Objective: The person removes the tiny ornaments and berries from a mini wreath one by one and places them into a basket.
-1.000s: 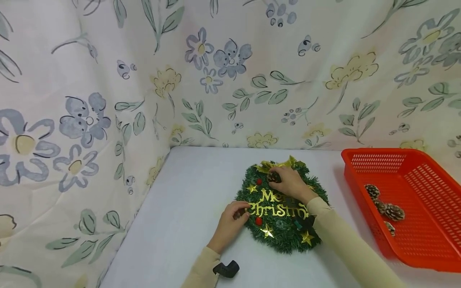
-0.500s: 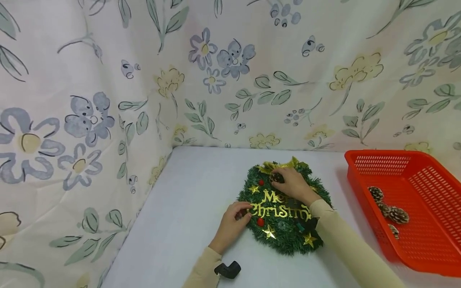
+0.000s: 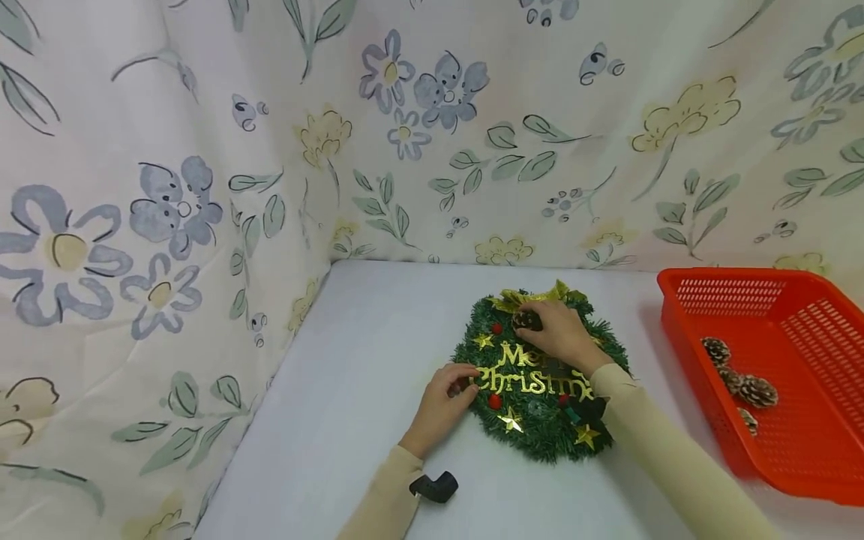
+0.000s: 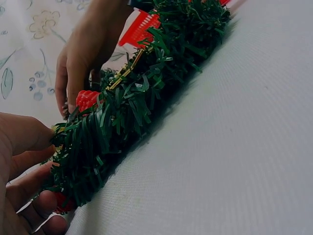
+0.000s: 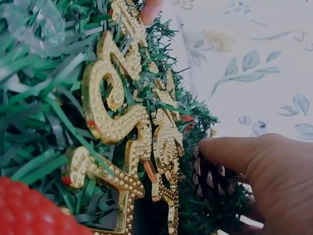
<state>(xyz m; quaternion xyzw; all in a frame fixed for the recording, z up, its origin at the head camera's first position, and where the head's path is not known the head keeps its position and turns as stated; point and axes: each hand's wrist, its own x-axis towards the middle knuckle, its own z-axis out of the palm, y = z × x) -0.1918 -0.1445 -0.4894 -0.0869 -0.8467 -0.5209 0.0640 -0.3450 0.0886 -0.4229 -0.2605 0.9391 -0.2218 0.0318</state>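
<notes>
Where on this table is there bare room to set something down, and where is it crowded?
Bare table lies between the floral cloth wall and the wreath, and behind the wreath up to the back cloth. Crowded: the wreath itself, with the left hand at its edge and the right hand holding a pine cone; the red basket fills the right side.

Brown pine cone [image 3: 526, 320] atop flat green wreath [image 3: 540, 435]

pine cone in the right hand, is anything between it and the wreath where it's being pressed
Nothing visible. The right hand pinches the pine cone directly against the upper part of the wreath, just below the gold bow. The right wrist view shows the cone beside the gold lettering, touching only green needles. The left hand grips the wreath's left edge, away from it.
</notes>
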